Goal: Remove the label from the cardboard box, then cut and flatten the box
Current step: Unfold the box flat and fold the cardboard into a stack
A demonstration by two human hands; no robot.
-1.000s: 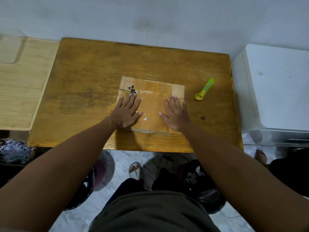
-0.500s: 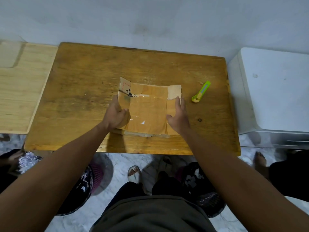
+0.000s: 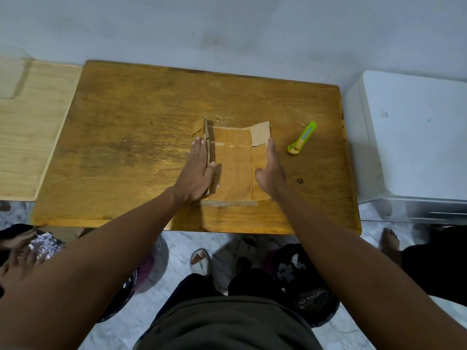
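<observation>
Head view: cardboard box taped, left flap upright; left hand, right hand flat-fingered against sides.

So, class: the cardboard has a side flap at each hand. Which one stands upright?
The left flap, raised on edge against the left hand. The right flap, by the right hand, lies nearly flat.
</observation>
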